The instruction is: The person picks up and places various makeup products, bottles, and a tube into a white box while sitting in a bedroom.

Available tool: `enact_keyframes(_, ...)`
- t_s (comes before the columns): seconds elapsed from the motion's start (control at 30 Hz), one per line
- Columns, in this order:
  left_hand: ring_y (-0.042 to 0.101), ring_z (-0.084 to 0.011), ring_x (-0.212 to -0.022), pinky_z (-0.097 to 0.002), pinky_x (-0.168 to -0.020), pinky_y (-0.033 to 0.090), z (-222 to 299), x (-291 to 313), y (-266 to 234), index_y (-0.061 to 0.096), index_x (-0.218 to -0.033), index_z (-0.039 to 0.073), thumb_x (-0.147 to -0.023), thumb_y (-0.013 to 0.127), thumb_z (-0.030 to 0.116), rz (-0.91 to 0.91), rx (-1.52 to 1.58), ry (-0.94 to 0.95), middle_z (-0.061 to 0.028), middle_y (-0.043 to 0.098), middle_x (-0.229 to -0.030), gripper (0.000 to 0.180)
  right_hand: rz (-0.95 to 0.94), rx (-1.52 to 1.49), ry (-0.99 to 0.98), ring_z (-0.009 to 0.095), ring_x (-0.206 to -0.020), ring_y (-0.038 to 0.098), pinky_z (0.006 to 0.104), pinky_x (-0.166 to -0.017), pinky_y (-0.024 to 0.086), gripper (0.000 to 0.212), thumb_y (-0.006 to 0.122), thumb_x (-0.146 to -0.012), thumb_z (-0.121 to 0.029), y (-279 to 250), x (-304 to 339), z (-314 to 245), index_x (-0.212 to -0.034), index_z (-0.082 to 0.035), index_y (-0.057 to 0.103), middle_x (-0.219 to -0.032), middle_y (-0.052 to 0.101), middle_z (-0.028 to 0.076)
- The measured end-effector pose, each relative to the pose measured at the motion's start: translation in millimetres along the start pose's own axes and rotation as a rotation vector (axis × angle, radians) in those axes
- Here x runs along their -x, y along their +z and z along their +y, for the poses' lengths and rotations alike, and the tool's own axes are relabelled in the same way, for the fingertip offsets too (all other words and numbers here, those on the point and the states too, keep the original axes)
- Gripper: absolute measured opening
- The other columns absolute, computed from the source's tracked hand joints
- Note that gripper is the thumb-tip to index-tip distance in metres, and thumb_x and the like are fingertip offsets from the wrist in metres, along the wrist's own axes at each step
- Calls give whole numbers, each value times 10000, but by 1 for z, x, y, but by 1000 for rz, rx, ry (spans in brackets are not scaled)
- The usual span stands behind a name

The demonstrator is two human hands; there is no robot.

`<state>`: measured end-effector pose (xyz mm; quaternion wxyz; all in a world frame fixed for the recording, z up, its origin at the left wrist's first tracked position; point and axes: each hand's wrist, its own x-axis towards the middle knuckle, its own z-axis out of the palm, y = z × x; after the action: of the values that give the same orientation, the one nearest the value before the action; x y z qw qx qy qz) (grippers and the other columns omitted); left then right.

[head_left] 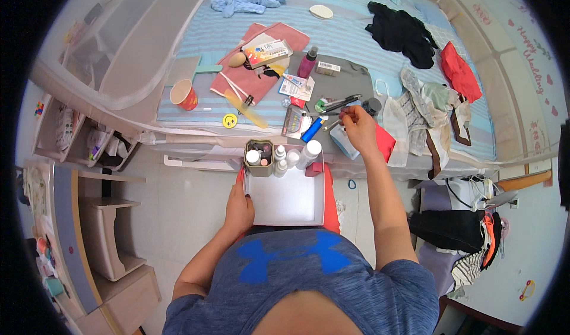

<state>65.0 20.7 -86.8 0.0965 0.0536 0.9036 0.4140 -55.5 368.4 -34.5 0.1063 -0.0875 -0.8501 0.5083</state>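
Observation:
My left hand [238, 209] grips the left wall of a shallow white box [285, 201] resting on my lap. Along the box's far side stand an olive square container [259, 170] of small cosmetics, several white bottles [310, 151] and a small dark red box [314, 169]. Over the bed's near edge, my right hand [360, 130] has its fingers pinched together; whatever is between them is too small to make out. Close to those fingertips lie black pen-like sticks [342, 102], a dark round jar [372, 106], a light blue packet [343, 141] and a blue tube [312, 129].
On the striped bed [196, 33] lie a pink towel [288, 33], a purple spray bottle [307, 63], a paper cup [184, 95], a yellow comb [252, 113] and a red cloth [460, 73]. Shelves [113, 201] stand left; a chair with clothes [448, 230] stands right.

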Motion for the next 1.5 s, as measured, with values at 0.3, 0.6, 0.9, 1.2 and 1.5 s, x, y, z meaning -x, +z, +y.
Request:
enact_keyframes(0.3,503,-472,-1026,-502,-895,415,-1,0,1,423,-1200,-73,-804,432,-48,10,-1,-34,-304,518,-1080,398,126,370,-115,348,-973,613,427,-850,489,366,633,-799,-77,27,-129,36,-1149,-3,556,-1099,612,200)
enact_keyframes(0.6,502,-469,-1029,-510,-880,422,3,1,-1,390,-1241,-56,-788,457,-54,-25,-11,-69,-300,509,-1099,458,87,387,35,357,-945,628,433,-832,503,265,629,-818,-120,37,-176,75,-1061,-15,620,-1013,645,213)
enact_keyframes(0.9,506,-474,-955,-521,-845,419,-6,1,3,412,-1181,-48,-789,468,-44,15,-27,40,-292,505,-1038,396,-202,-355,331,142,-806,615,277,-681,557,253,571,-961,-208,-25,-86,2,-1102,0,599,-912,629,75)
enact_keyframes(1.2,581,-418,-920,-472,-804,472,34,-7,-39,485,-1161,-41,-921,529,161,41,-148,61,-250,586,-1025,317,-485,-378,39,82,-703,569,238,-617,479,205,582,-951,-183,-46,21,-89,-1060,-10,583,-813,610,18)
enact_keyframes(1.5,662,-278,-847,-379,-700,553,133,-14,-68,469,-1226,-21,-1028,357,323,-563,1132,-87,-215,625,-1046,412,-802,-363,-122,26,-721,497,212,-594,410,207,575,-966,-207,-27,71,-143,-1048,-23,622,-801,581,-28)
